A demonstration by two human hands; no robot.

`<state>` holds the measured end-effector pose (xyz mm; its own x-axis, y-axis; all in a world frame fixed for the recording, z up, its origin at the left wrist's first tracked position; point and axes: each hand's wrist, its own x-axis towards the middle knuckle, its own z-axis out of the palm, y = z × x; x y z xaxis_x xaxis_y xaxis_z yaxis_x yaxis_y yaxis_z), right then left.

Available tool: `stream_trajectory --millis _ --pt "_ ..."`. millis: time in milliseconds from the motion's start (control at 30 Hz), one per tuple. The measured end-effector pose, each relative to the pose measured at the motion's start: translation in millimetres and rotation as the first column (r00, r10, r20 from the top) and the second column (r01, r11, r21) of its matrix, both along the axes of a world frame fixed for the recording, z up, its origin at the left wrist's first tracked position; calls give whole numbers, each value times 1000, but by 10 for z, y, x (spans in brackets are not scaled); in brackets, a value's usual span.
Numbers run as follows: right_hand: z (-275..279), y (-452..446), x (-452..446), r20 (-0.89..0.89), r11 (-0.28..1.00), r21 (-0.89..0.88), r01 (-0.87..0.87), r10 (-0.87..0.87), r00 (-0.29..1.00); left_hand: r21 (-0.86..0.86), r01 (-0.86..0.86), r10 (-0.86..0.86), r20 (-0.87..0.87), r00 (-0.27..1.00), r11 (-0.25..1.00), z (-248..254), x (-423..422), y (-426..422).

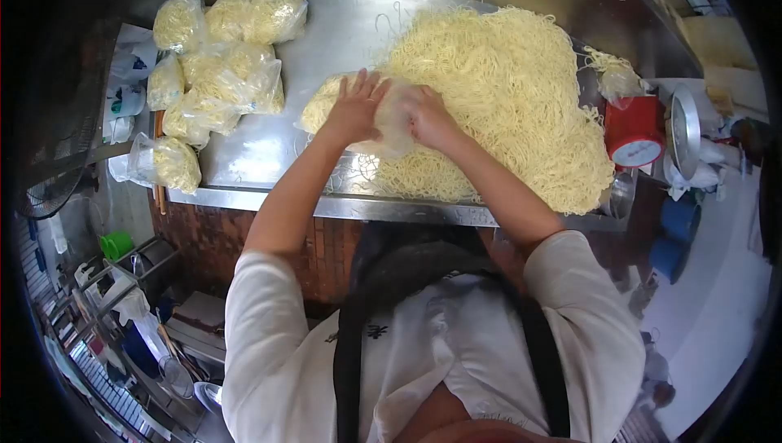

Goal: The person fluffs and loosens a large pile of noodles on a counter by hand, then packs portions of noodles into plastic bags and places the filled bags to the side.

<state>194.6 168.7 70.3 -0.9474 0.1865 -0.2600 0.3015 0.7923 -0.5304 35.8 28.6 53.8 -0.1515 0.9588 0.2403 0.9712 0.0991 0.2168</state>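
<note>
Fingers [359,82] of the left hand [354,111] spread wide over the noodle bag [396,127]; the right hand [429,119] grips its loose end. On the worktop [338,31] beside the noodle heap [513,92], its long axis runs left-right, filled end left.

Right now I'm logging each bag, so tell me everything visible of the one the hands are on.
The bag is thin, cloudy, see-through plastic, with pale yellow noodles showing toward the picture's left. It lies on the metal table, beside the large loose noodle pile. The left hand spreads over its middle; the right hand curls at its right end. The hands hide whether it is closed.
</note>
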Motion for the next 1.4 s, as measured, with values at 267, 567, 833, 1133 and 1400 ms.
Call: stream_trajectory --millis 267,567,833,1133,1400 --pt "-290 161 -187 -152 960 224 170 -138 979 -266 -76 196 463 865 961 726 -307 -123" --pt "-364 1275 -168 -284 860 184 475 -416 864 -228 -209 279 340 898 951 2281 -139 -573" --pt "-795 3660 941 95 853 471 227 -304 948 -118 -110 132 196 972 987 1745 -152 -691" --pt "352 506 -23 218 855 442 -271 191 957 -40 -550 521 382 763 834 406 813 -840" --pt "-763 -488 -979 -159 804 -583 -119 31 987 -23 -660 492 686 536 751 214 794 -521"
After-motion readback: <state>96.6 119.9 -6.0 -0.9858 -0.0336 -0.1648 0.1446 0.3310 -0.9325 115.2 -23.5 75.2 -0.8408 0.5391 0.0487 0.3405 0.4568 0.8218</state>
